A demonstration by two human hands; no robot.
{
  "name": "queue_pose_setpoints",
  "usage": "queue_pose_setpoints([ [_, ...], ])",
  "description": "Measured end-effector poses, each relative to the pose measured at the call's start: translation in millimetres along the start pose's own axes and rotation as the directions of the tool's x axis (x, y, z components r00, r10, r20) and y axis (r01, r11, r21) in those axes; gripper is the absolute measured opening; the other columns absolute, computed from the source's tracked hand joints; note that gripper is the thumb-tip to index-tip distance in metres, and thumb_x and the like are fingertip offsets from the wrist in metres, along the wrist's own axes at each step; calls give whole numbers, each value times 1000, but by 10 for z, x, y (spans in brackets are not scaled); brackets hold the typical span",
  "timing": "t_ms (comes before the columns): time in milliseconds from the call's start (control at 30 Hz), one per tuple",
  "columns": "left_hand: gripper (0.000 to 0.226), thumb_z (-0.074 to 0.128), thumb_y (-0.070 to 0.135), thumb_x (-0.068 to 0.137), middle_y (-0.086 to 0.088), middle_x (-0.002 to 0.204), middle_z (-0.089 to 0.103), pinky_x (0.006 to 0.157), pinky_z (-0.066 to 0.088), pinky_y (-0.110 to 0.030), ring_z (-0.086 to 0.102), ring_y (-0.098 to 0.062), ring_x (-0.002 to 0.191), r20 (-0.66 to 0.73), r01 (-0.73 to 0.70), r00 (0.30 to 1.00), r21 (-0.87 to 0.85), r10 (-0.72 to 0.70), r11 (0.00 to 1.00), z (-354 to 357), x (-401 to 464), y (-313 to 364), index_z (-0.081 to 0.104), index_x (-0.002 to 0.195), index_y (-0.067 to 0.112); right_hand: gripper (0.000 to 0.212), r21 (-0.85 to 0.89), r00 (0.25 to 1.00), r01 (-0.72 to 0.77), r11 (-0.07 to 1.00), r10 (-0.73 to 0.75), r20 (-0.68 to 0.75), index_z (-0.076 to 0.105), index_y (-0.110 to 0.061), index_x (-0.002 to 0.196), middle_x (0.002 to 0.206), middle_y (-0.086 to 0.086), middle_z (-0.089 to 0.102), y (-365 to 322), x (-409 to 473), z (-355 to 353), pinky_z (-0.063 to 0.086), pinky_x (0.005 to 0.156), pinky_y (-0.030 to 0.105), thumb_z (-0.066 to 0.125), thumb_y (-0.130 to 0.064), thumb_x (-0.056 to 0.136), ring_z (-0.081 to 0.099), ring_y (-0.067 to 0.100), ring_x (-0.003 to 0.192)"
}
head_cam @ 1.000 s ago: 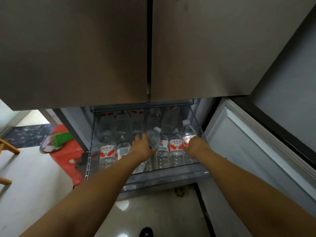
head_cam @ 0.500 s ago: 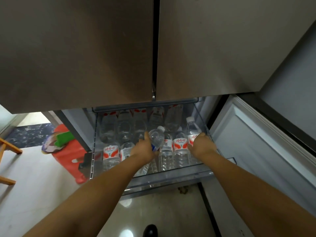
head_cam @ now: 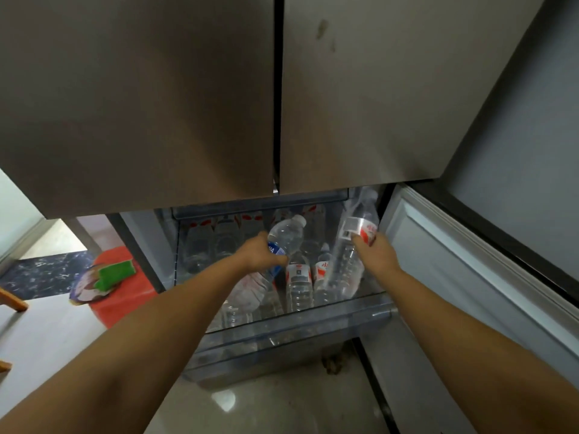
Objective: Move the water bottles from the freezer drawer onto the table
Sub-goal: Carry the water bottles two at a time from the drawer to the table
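Observation:
The clear freezer drawer [head_cam: 291,335] stands pulled out under the fridge's two upper doors, with several water bottles [head_cam: 298,280] upright inside. My left hand [head_cam: 261,253] grips a blue-labelled bottle [head_cam: 286,234] round its middle, tilted with the white cap pointing up and right, above the others. My right hand [head_cam: 374,250] grips a red-and-white-labelled bottle [head_cam: 352,245] at the label, raised above the drawer's right side. The table is not in view.
The open lower freezer door [head_cam: 454,277] stands to the right of the drawer. A red stool [head_cam: 125,292] with a green sponge and a plate on it sits left of the fridge. A wooden chair leg [head_cam: 12,300] shows at the far left.
Both hands have lifted their bottles up out of the rows in the drawer. The right bottle rose from standing among the others to well above them.

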State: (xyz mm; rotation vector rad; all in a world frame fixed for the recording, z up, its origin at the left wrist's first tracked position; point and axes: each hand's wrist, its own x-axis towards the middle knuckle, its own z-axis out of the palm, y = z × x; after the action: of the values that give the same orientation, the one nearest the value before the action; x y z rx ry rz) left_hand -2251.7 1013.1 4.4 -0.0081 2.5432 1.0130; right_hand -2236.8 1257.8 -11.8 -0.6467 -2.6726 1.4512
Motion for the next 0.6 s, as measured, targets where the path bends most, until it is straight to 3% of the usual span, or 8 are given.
queue_pose_setpoints([
  [67, 61, 71, 27, 80, -8, 116, 55, 91, 50, -35, 56, -24, 104, 12, -22, 1000, -19, 23, 1000, -10, -58, 69, 42, 130, 9, 41, 363, 990, -133, 922, 107, 90, 55, -6, 120, 111, 14, 66, -110, -61, -107, 57, 77, 40, 56, -38, 94, 65, 28, 96],
  [133, 60, 71, 27, 80, -7, 115, 54, 88, 50, -34, 56, -23, 102, 3, -36, 999, -54, 36, 998, -10, -118, 135, 42, 129, 8, 35, 558, 970, -228, 798, 138, 198, 57, -9, 116, 101, 11, 69, -229, -144, -179, 58, 69, 36, 55, -36, 95, 68, 25, 90],
  [267, 57, 70, 28, 83, -2, 109, 52, 77, 48, -26, 56, -15, 92, 1, -88, 996, -155, 90, 984, -44, -327, 339, 42, 129, 10, 32, 794, 933, -341, 503, 75, 353, 64, -14, 104, 91, 7, 68, -344, -369, -245, 57, 71, 36, 54, -43, 92, 67, 22, 83],
  [333, 52, 68, 28, 84, 1, 100, 52, 65, 45, -21, 54, -9, 82, 20, -111, 993, -226, 119, 968, -69, -483, 448, 42, 127, 13, 32, 849, 912, -376, 370, -11, 409, 65, -15, 97, 87, 7, 67, -350, -505, -291, 56, 77, 35, 50, -42, 90, 67, 21, 79],
  [400, 51, 69, 31, 83, 2, 97, 54, 66, 46, -23, 56, -11, 84, 30, -120, 990, -293, 134, 949, -56, -645, 518, 43, 124, 16, 38, 863, 877, -426, 272, -112, 468, 65, -17, 90, 80, 4, 66, -315, -641, -350, 51, 87, 34, 53, -53, 86, 65, 19, 76],
  [500, 36, 66, 36, 85, -1, 99, 59, 78, 49, -30, 59, -16, 88, 35, -133, 987, -375, 157, 917, 79, -937, 577, 49, 113, 21, 57, 832, 831, -463, 306, -176, 528, 66, -15, 87, 78, 5, 66, -152, -843, -461, 42, 96, 39, 62, -71, 75, 63, 19, 78],
  [600, 25, 65, 39, 85, -6, 102, 63, 87, 50, -35, 62, -21, 93, 61, -108, 987, -437, 149, 893, 289, -1193, 634, 56, 102, 23, 66, 800, 854, -429, 420, -101, 511, 63, -12, 114, 93, 11, 68, 32, -1122, -553, 48, 97, 44, 65, -63, 72, 66, 25, 87],
])
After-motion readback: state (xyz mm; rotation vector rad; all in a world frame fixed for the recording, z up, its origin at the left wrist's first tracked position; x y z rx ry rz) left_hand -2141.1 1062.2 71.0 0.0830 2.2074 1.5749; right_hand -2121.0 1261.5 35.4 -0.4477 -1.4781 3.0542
